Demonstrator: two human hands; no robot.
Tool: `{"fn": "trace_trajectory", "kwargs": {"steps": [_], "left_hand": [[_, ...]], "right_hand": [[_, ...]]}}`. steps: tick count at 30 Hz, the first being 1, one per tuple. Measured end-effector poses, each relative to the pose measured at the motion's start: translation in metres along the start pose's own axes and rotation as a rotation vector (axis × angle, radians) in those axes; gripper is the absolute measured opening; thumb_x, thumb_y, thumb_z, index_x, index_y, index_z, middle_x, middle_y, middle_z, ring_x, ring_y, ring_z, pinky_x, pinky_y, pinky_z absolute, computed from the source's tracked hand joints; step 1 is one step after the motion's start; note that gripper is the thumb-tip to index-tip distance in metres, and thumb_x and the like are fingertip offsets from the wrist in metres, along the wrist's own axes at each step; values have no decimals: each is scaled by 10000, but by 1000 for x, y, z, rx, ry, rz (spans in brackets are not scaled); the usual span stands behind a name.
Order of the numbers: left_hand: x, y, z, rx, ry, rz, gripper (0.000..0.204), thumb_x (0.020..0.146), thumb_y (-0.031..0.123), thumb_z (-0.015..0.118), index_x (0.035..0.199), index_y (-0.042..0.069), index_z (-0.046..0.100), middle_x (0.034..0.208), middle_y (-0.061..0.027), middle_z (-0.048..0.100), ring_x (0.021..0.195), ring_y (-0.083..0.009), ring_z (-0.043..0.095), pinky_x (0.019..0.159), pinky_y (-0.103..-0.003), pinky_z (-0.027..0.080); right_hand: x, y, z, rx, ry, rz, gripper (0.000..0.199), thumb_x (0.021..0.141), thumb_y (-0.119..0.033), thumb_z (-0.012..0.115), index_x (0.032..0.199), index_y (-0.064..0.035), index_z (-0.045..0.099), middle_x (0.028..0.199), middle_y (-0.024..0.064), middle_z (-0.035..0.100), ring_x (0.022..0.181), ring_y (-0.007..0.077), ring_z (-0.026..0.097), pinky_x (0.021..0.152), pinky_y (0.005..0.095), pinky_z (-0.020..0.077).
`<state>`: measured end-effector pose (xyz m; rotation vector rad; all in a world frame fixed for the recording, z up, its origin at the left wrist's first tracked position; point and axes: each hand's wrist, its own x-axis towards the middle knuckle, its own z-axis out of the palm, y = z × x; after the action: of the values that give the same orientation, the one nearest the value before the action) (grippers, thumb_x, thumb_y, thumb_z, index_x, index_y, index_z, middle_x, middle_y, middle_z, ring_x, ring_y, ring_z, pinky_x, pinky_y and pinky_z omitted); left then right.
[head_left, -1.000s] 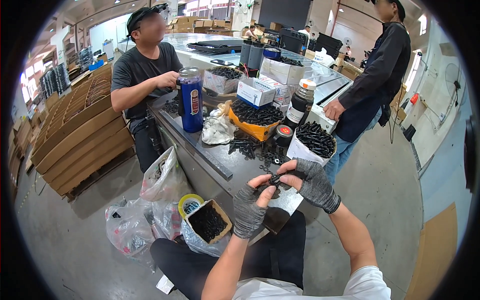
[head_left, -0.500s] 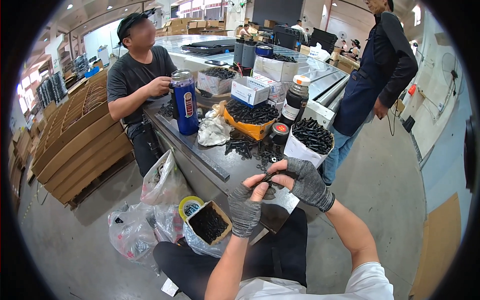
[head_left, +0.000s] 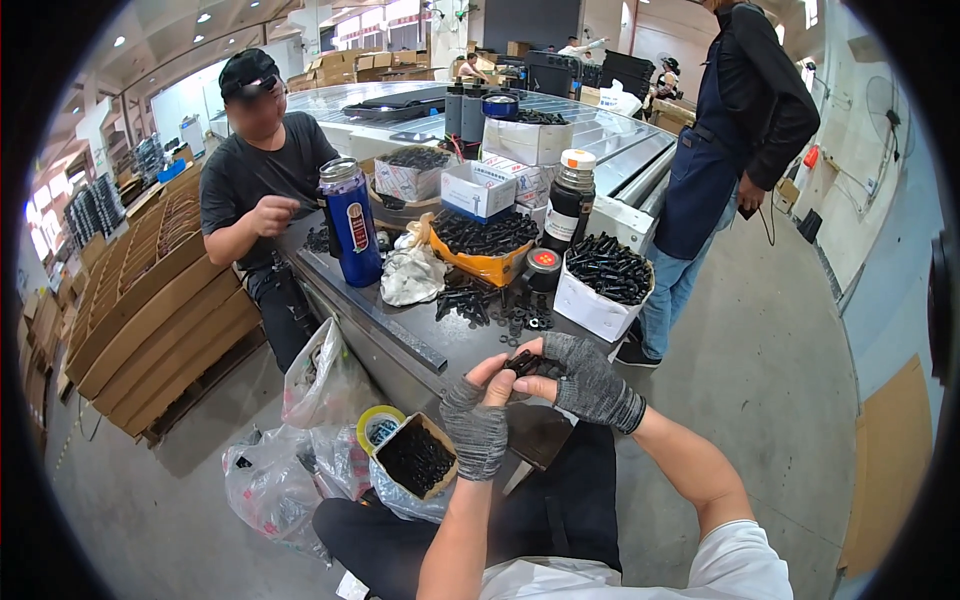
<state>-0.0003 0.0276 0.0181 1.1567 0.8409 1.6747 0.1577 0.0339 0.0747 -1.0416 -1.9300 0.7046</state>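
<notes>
In grey fingerless gloves, my left hand (head_left: 476, 425) and my right hand (head_left: 588, 382) meet above the near end of the dark table (head_left: 415, 325). Small black bolts or similar parts (head_left: 520, 362) are pinched between the fingers of both; their exact number is hidden. Just beyond my fingers lie loose black washers (head_left: 514, 328) and a pile of black bolts (head_left: 466, 302). A white box (head_left: 598, 315) heaped with black bolts stands beyond my right hand. Farther back is an orange-edged box (head_left: 492, 268), also full of black bolts.
A blue bottle (head_left: 352, 235), white rag (head_left: 412, 277), dark thermos (head_left: 568, 205) and round lid (head_left: 543, 262) stand or lie on the table. Below left are a bolt box (head_left: 448, 476), tape roll (head_left: 372, 425) and plastic bags (head_left: 275, 485). One person (head_left: 262, 165) sits across; another (head_left: 735, 130) stands right.
The view has shifted slightly. My fingers have turned, and the black parts between them show more plainly. Across the table, the person's hand has come away from the blue bottle.
</notes>
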Motion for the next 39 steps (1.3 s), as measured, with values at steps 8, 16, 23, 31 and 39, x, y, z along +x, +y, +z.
{"fn": "trace_trajectory", "kwargs": {"steps": [8,16,23,31,39], "left_hand": [[-1,-4,3,40,39,13,199,892,97,734,1076,23,736,979,-68,713,887,-138,649,809,-279,518],[-3,4,8,25,69,-17,199,901,101,725,1085,23,732,998,-59,704,881,-138,646,808,-282,520],[0,-5,2,-103,67,-119,227,900,107,732,1109,20,718,1026,-69,695,930,-140,631,823,-278,516],[-1,1,6,-111,109,-89,232,920,106,709,1128,7,685,978,-27,665,867,-97,587,767,-232,478],[2,-3,3,-258,63,-165,238,933,87,683,1144,-20,658,981,-82,680,822,-142,656,738,-282,557]], "right_hand": [[-5,1,1,-87,18,65,326,866,-164,757,1131,-7,651,986,68,688,918,142,658,837,294,532],[-8,-1,10,-79,142,-40,267,810,-177,747,1031,-39,692,869,144,664,819,300,648,729,391,501],[-10,-14,14,-245,187,-162,266,841,-127,730,1070,-9,663,886,100,641,829,206,632,741,337,503],[-6,-22,15,-158,113,-20,228,855,-103,691,1060,-12,651,936,93,659,883,175,636,791,315,507],[-9,-22,-1,-142,154,-34,256,826,-151,754,1043,-31,693,920,129,699,848,252,677,762,349,526]]}}
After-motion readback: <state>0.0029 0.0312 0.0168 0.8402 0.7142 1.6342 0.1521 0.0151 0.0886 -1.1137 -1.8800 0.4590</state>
